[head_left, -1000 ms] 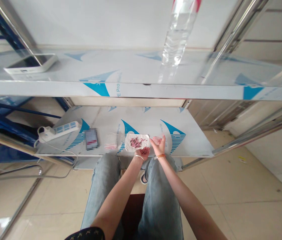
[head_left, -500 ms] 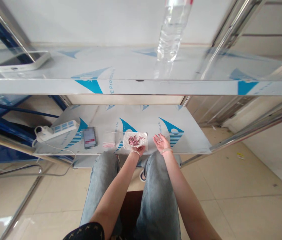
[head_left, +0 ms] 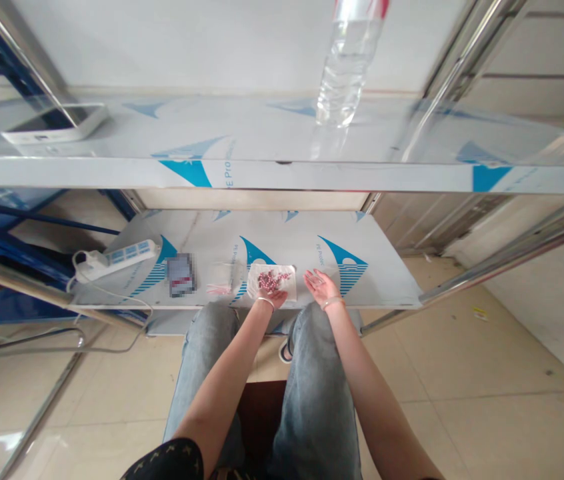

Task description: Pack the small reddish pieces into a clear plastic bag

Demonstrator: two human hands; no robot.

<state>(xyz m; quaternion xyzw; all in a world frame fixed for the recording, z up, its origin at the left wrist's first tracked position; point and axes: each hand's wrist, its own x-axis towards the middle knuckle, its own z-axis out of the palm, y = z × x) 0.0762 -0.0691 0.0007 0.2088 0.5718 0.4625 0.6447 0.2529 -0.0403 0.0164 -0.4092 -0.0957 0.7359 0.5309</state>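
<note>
A small white tray (head_left: 291,291), lined with crinkled white material, sits near the front edge of the lower shelf. Dark pink and red beads (head_left: 267,279) are heaped inside it, spreading toward its right side. My left hand (head_left: 273,295) reaches over the tray's front rim with fingers apart against the beads; whether any bead rests on it is too small to tell. To the right of the tray, my right hand (head_left: 322,287) lies palm up, fingers spread and slightly curled. Something small and clear may be on that palm, but I cannot make it out.
Left of the tray lie a clear plastic bag (head_left: 220,280) with pinkish strips, a blurred-out card or packet (head_left: 181,275) and a power strip (head_left: 117,259) with its cable. An upper shelf (head_left: 272,175) overhangs, bearing a water bottle (head_left: 349,67) and a phone (head_left: 55,125).
My left hand has shifted slightly left and spread over the tray's front part, and the beads now extend farther right. My right hand stays nearly in place, palm up.
</note>
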